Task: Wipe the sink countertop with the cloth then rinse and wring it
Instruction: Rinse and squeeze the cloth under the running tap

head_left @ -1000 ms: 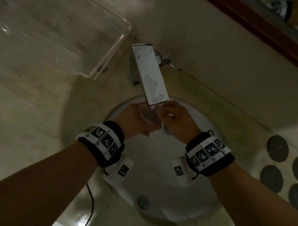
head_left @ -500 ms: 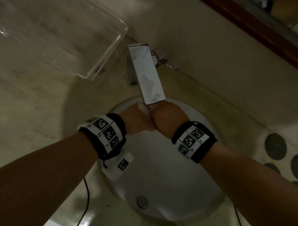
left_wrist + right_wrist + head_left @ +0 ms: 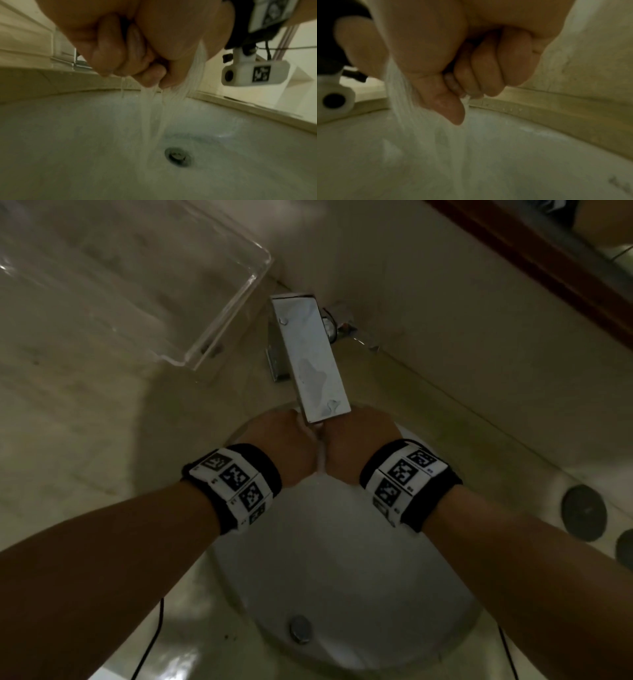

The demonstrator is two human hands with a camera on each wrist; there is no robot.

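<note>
Both hands are clenched side by side under the spout of the chrome faucet (image 3: 310,361), above the white sink basin (image 3: 342,559). My left hand (image 3: 284,446) and right hand (image 3: 356,440) each grip the pale cloth (image 3: 320,455), of which only a thin strip shows between the fists. In the left wrist view a pale sliver of cloth (image 3: 135,39) sits inside the curled fingers (image 3: 106,54). The right wrist view shows a small bit of cloth (image 3: 451,81) between thumb and fingers (image 3: 488,70). Water (image 3: 150,115) streams off both fists into the basin.
The drain (image 3: 300,628) lies at the near side of the basin. A clear acrylic tray (image 3: 137,278) stands on the beige stone countertop (image 3: 85,440) at the back left. Dark round discs (image 3: 584,511) lie on the counter at the right. The wall runs close behind the faucet.
The hands have closed into tight fists pressed together under the spout. My right wrist has rolled over, so its marker band faces up, and the cloth is almost hidden.
</note>
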